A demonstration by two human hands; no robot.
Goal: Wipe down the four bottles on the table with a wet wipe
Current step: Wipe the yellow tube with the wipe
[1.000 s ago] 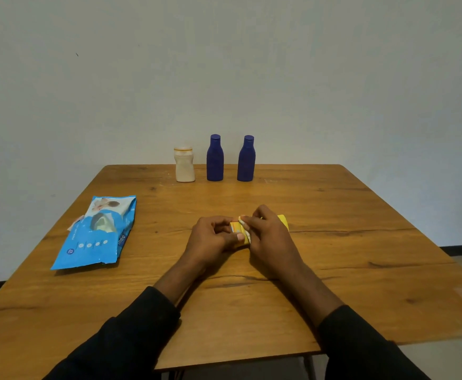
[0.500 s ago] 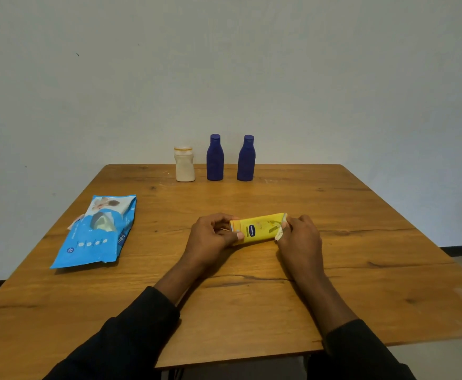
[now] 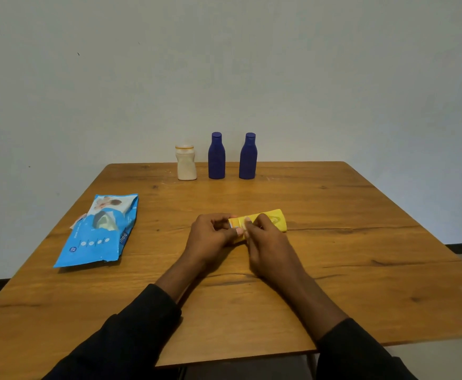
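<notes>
At table left, the wipes pack (image 3: 98, 231) lies flat with its flap apparently lifted; can't tell how many wipes are inside. Back edge, left to right: cream bottle (image 3: 186, 163), left blue bottle (image 3: 216, 156), right blue bottle (image 3: 248, 156). All three are upright, capped, close together but not touching, and well apart from the hands. They are opaque, so fill level is unknown. Front centre: the left hand (image 3: 210, 234) pinches the cap end of the yellow tube (image 3: 275, 219), which lies on its side on or just above the table (image 3: 361, 242), tail pointing right. The right hand (image 3: 268, 242) is curled over the tube near the cap. A pale scrap at its fingertips looks like the wet wipe (image 3: 245, 225), mostly hidden and pressed to the tube. My read: the step in hand is wiping the first of four items, so the task is early. Next move: run the wipe along the tube to the tail and turn it to reach the underside, left hand steadying. After that, park it clear and fetch one from the back row. Risks: the tube slipping out of the pinch, or the cap end getting skipped.
</notes>
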